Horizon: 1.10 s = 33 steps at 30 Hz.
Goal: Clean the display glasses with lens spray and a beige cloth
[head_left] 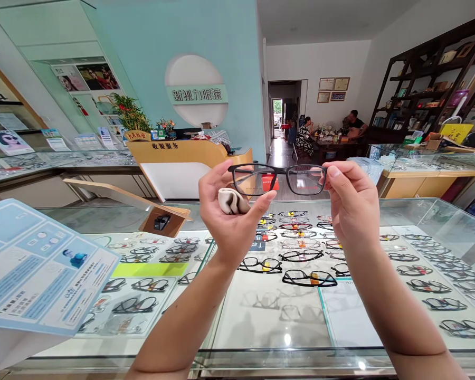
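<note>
A pair of black-framed eyeglasses (283, 171) is held up level in front of me, above the glass display case. A red label shows at the left lens. My left hand (231, 216) is closed around the left end of the frame and also clasps a folded cream cloth (233, 201) in its palm. At the other end, my right hand (352, 203) pinches the right edge of the frame between thumb and fingers. Below, several rows of eyeglasses (301, 255) lie inside the glass display case (261, 338).
A blue-and-white printed leaflet (43, 269) stands at the left, near a wooden-framed tilted mirror (114, 192). Behind is a cashier counter (182, 158). Two people sit at a dark table (332, 145) at the back. Another display case (431, 163) stands at the right.
</note>
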Motion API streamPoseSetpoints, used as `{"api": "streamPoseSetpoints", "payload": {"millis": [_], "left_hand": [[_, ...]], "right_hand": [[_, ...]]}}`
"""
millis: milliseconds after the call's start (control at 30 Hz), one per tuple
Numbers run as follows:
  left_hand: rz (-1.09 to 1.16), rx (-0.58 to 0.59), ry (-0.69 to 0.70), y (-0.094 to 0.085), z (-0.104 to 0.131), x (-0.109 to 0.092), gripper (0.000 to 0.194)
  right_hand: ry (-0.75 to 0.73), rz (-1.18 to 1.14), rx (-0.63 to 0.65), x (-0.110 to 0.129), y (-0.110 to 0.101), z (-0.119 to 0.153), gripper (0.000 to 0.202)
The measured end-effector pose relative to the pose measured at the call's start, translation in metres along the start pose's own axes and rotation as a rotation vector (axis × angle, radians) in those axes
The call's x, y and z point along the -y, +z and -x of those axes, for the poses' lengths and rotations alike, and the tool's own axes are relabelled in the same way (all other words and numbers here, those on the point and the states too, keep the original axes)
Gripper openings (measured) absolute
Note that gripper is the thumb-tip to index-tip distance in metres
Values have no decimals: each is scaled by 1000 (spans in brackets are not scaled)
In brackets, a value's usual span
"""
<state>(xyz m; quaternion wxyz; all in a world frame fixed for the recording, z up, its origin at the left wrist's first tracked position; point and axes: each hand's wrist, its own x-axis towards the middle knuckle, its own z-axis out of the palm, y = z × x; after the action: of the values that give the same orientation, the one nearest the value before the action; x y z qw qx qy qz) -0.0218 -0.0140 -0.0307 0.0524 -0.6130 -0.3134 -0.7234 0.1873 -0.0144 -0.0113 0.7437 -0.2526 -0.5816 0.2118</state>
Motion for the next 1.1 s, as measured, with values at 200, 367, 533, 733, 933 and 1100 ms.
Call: {"api": "streamPoseSetpoints", "payload": {"millis": [200,367,533,733,933,1100], "left_hand": [[48,-45,-64,0,-1,-11,76],[90,-73,-137,-1,0,-14,78],[217,-65,-253,1,-6,-14,83],[611,243,-701,0,-19,-3,82],[938,591,-1035,2,-21,-4,62],[1082,707,-1174,6,-18,1,62]], "right_hand": [[35,-14,26,-5,2,0,25],[83,-54,36,-10,3,-1,23],[83,-80,27,-7,4,-1,20],[-87,-95,124,3,2,2,17],[-345,196,298,8,7,5,17],[-456,244,340,9,7,3,11]]}}
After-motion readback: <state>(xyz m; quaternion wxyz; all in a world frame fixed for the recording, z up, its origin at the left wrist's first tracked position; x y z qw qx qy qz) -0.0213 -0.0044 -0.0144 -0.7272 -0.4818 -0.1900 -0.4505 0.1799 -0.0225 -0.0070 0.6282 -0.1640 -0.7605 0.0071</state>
